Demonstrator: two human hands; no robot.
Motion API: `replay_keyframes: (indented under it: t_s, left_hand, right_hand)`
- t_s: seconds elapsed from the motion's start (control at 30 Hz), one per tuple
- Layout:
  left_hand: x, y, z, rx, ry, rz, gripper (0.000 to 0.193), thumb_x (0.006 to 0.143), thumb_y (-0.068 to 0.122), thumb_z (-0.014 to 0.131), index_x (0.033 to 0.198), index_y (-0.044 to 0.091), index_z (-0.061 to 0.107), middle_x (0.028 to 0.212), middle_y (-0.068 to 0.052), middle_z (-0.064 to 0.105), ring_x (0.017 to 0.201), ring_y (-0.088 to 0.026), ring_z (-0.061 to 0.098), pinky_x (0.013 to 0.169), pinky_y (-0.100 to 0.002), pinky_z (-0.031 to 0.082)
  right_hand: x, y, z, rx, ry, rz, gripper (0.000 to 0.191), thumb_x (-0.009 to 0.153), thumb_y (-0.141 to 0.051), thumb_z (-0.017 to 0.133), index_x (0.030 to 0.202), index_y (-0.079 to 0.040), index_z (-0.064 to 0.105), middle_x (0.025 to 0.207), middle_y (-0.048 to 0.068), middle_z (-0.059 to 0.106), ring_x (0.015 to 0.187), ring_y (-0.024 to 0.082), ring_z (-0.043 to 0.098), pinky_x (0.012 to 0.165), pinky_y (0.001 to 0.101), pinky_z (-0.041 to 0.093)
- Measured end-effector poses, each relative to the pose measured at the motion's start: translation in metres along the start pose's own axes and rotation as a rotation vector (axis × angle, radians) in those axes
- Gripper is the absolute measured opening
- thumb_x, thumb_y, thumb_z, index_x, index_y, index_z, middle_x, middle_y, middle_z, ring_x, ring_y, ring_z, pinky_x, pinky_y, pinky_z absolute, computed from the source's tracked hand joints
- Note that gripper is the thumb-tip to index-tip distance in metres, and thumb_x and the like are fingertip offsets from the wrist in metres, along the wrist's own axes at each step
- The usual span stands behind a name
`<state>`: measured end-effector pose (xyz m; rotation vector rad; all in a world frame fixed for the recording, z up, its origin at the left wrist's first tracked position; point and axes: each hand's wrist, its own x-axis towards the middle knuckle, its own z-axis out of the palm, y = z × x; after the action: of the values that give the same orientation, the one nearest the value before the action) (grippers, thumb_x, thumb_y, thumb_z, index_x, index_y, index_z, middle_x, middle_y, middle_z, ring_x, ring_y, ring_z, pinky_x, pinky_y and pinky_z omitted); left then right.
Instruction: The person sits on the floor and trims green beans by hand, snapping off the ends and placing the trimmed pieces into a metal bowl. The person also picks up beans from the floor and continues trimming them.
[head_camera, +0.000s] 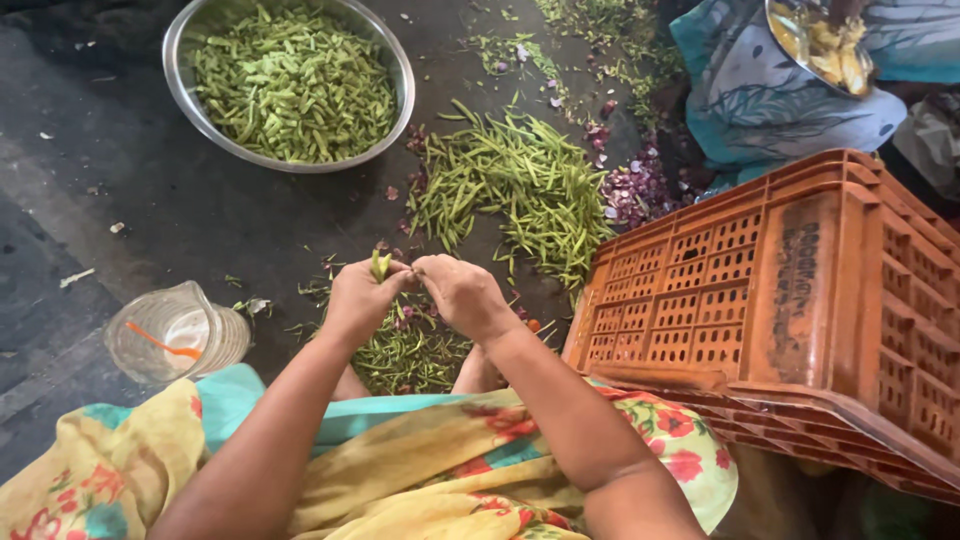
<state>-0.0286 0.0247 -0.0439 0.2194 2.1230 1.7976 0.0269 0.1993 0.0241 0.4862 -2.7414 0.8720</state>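
The person sits on the dark floor (130, 170), both forearms stretched forward over a lap draped in yellow floral cloth (420, 470). The left hand (362, 297) is closed around a small bunch of green beans (381, 264), whose ends stick up above the thumb and forefinger. The right hand (462, 292) meets it from the other side, fingers curled together and pinching at the same bunch, so the two hands touch at the fingertips.

Directly below the hands, between the person's knees, lies a low heap of bean trimmings (408, 355) mixed with a few purple scraps. Just beyond the hands, toward the middle of the floor, a loose pile of whole beans (520, 185) is spread out. Farther off, near the far left of the floor, a wide steel bowl (395, 60) holds a mound of cut bean pieces (295, 85).

To the person's left a clear plastic jug (165, 335) rests on the floor with an orange stick inside it. To the right an orange plastic crate (800, 300) lies on its side, close beside the right forearm. Purple onion peelings (635, 190) are scattered between the whole beans and the crate. In the far right corner another person's patterned blue clothing (770, 100) shows, with a steel dish (825, 45) of yellowish pieces above it.
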Motion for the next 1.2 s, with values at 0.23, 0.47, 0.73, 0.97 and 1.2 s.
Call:
replay_keyframes:
  t_s: [0.23, 0.47, 0.73, 0.97, 1.2]
  left_hand:
    - [0.001, -0.004, 0.004, -0.679, -0.221, -0.338, 0.008, 0.093, 0.018, 0.074, 0.093, 0.010, 0.074, 0.082, -0.001, 0.074, 0.049, -0.005, 0.044, 0.043, -0.025, 0.032]
    - [0.003, -0.019, 0.000, 0.378, -0.237, -0.119, 0.026, 0.079, 0.017, 0.069, 0.101, 0.017, 0.082, 0.087, -0.015, 0.078, 0.079, -0.028, 0.073, 0.077, -0.040, 0.056]
    - [0.012, -0.014, -0.011, 0.422, -0.170, -0.119, 0.025, 0.079, 0.013, 0.062, 0.092, 0.016, 0.084, 0.085, -0.015, 0.078, 0.082, -0.031, 0.073, 0.078, -0.042, 0.057]
    - [0.000, 0.002, -0.031, -0.103, -0.033, -0.110, 0.015, 0.086, 0.012, 0.069, 0.097, 0.008, 0.078, 0.073, 0.000, 0.069, 0.063, -0.010, 0.060, 0.060, -0.030, 0.050]
    - [-0.003, 0.017, -0.039, -0.164, -0.012, 0.050, 0.013, 0.091, 0.012, 0.071, 0.101, 0.005, 0.076, 0.076, 0.001, 0.069, 0.069, -0.007, 0.058, 0.063, -0.027, 0.049]
  right_hand:
    - [-0.002, 0.008, 0.016, 1.188, 0.272, 0.567, 0.012, 0.102, -0.001, 0.060, 0.108, -0.006, 0.069, 0.079, 0.006, 0.059, 0.060, 0.016, 0.047, 0.051, 0.0298, 0.036]
    - [-0.022, 0.080, 0.020, 1.730, 0.067, 0.964, 0.008, 0.087, -0.014, 0.059, 0.091, -0.008, 0.060, 0.076, 0.010, 0.065, 0.060, 0.022, 0.064, 0.047, 0.0287, 0.051]
    - [0.084, 0.077, 0.030, 1.579, 0.044, 0.985, 0.009, 0.089, -0.012, 0.064, 0.093, -0.008, 0.056, 0.086, 0.012, 0.061, 0.076, 0.030, 0.066, 0.054, 0.0369, 0.058]
    - [0.233, 0.030, -0.058, 0.902, 0.126, 0.698, 0.066, 0.099, -0.022, 0.066, 0.150, -0.011, 0.027, 0.143, 0.022, 0.044, 0.087, 0.027, 0.064, 0.075, 0.0486, 0.065]
    - [0.108, -0.026, -0.024, 0.536, -0.246, 0.547, 0.024, 0.095, -0.014, 0.071, 0.117, -0.005, 0.074, 0.083, 0.001, 0.072, 0.069, 0.009, 0.062, 0.061, 0.0251, 0.052]
